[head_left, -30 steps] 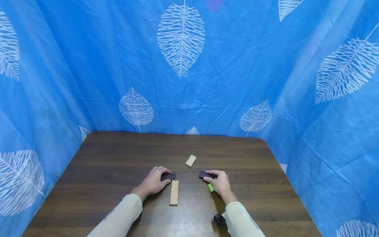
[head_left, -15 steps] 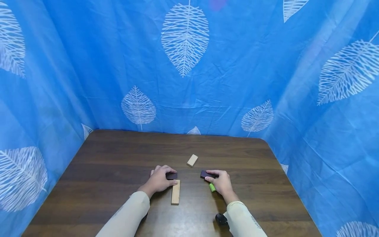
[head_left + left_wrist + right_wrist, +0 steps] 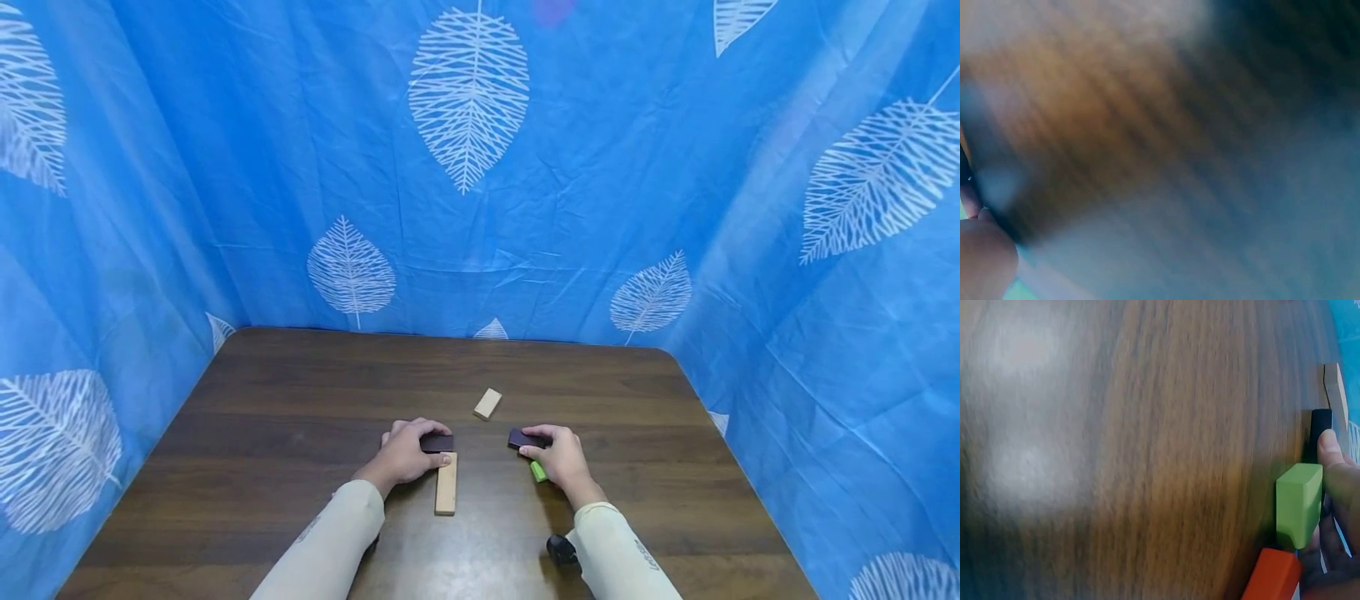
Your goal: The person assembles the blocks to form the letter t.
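Observation:
In the head view my left hand holds a dark block flat on the table, fingers over its far side. Its thumb touches the far end of a long pale wooden block, which lies just nearer than the dark one. My right hand pinches another dark block between thumb and fingers. Beside that thumb is a green block, partly under the hand. The right wrist view also shows a red block close to the palm. The left wrist view is mostly blurred.
A short pale wooden block lies farther back, between the two hands. The brown table ends at a blue curtain with white leaf prints. A black rounded object sits at the right wrist.
My left hand has shifted a little to the right with its dark block, and its thumb has come onto the end of the long wooden block. The right hand has hardly moved.

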Available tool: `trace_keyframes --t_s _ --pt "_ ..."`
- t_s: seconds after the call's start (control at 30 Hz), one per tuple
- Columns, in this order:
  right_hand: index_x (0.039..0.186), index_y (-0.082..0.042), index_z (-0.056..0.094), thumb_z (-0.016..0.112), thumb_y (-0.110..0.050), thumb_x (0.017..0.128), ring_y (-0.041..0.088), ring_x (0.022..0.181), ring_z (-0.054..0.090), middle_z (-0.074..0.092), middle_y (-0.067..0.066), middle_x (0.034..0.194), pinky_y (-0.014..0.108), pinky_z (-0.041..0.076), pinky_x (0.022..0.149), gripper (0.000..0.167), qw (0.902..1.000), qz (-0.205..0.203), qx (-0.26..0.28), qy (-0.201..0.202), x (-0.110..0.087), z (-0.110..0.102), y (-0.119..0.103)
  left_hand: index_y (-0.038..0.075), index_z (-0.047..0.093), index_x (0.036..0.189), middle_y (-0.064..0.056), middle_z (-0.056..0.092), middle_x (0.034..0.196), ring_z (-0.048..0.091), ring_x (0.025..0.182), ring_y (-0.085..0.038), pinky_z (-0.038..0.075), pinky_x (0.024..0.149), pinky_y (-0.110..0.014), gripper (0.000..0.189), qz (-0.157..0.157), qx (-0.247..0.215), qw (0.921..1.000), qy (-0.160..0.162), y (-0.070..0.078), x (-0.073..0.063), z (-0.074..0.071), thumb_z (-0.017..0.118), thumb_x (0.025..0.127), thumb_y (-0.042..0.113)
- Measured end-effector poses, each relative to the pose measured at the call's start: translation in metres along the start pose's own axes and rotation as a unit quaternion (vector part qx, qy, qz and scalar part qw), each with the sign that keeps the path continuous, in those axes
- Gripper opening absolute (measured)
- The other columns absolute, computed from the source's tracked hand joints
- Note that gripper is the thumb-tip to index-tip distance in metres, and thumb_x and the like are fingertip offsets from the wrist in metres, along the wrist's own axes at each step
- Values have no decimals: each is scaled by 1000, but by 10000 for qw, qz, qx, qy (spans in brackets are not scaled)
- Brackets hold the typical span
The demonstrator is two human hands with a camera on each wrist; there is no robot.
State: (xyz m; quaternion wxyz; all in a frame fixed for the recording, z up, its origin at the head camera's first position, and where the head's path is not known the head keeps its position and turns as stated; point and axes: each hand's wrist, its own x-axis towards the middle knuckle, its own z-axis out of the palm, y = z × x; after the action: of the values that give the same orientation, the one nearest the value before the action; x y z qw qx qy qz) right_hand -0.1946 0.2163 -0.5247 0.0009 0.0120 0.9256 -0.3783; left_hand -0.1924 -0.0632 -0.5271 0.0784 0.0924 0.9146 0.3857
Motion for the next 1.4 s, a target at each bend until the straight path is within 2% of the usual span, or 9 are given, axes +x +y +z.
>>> trace_keyframes --t_s 0.13,0.5,0.67,0.9,1.27,1.4 --pt "111 -10 78 83 -13 84 39 116 60 70 17 118 53 43 99 28 9999 51 -45 -87 0 2 1 27 70 115 0 62 127 42 120 -33 26 96 -59 33 -43 16 10000 -67 2 0 -1 83 85 26" --pt "113 -8 75 84 -9 82 35 113 62 71 13 116 50 44 97 33 9997 -156 -180 -83 -1 -2 0 26 71 114 -3 61 127 42 117 -33 28 93 -55 34 -149 70 9998 -54 4 2 0 85 83 30" --pt "117 -6 74 84 -8 82 36 112 62 70 17 118 50 45 97 37 9995 -144 -227 -155 -1 -3 -2 25 70 112 -3 61 127 43 118 -33 28 94 -56 35 -204 14 9998 -77 3 2 -2 86 82 29" --pt "115 -5 75 83 -7 83 37 114 61 69 18 118 51 45 98 33 9995 -137 -241 -155 -2 -3 -2 24 69 112 -3 62 126 45 116 -33 29 93 -55 34 -189 -27 9998 -17 1 2 1 86 82 29" --pt "108 -6 77 85 -5 80 35 111 63 72 15 112 49 47 95 29 9983 -528 -143 211 -2 -4 -6 24 70 112 -4 62 128 43 119 -34 28 94 -55 33 -200 -134 9997 -61 3 -1 1 85 83 30" --pt "107 -8 78 85 -6 80 32 105 65 72 13 110 49 49 91 28 9978 -646 -103 144 -2 -2 -14 24 70 112 -4 62 127 43 118 -34 28 93 -56 33 -175 -146 9997 -37 1 0 2 85 83 30"
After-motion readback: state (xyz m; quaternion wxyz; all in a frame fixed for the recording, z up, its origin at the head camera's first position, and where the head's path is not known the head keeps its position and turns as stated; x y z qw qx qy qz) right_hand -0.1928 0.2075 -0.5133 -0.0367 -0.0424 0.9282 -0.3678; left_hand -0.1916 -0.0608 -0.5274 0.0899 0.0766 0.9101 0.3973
